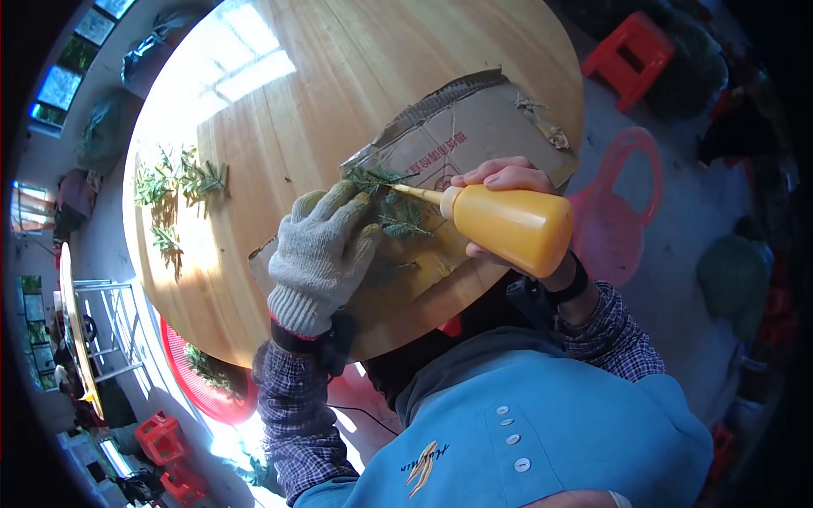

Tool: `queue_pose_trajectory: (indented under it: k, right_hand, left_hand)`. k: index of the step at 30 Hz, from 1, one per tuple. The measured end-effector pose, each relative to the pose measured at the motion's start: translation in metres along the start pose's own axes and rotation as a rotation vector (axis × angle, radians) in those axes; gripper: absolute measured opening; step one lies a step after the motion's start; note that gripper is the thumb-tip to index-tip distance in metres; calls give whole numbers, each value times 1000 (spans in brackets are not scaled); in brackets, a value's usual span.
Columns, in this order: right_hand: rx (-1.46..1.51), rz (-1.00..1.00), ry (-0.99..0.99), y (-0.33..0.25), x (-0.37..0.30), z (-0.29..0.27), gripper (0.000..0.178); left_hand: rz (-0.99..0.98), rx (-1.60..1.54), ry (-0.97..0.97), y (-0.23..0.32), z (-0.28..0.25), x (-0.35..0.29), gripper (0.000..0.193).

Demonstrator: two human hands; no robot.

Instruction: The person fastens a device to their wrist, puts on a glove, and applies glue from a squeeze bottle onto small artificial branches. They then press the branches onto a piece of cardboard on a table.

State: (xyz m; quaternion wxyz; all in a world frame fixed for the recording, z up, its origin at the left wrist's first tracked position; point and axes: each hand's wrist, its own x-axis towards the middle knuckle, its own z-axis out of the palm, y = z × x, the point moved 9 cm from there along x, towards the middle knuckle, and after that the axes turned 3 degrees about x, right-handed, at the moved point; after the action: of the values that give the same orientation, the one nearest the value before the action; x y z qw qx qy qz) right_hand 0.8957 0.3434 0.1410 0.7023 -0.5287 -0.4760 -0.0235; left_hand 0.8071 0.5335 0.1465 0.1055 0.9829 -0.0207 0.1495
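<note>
My gloved left hand [320, 254] presses green sprigs [391, 210] flat onto cardboard [483, 127] on the round wooden bench [339, 93]; my right hand [508, 182] grips an orange squeeze bottle [508, 224], nozzle touching them. Red stools [628, 55] stand on grey floor [686, 220].

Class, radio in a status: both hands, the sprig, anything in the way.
Left hand gloved, pressing green sprig onto cardboard. Right hand bare, holding yellow squeeze bottle, nozzle at sprig. Nothing blocking.

Round wooden desk [339, 76], pale planks, sunlit at the far left. Lay flat on it: a torn sheet of brown cardboard [483, 127] near the right edge, and loose green conifer sprigs [178, 182] well apart at the left edge.
</note>
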Motion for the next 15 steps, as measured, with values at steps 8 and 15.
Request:
queue_pose_trajectory:
  k: [8,15]
  right_hand:
    - [-28,34,-87,2,3,-19,66]
    - [-12,20,-41,9,3,-35,65]
  left_hand:
    - [3,-11,6,3,5,8,37]
    - [20,-18,-2,8,6,16,37]
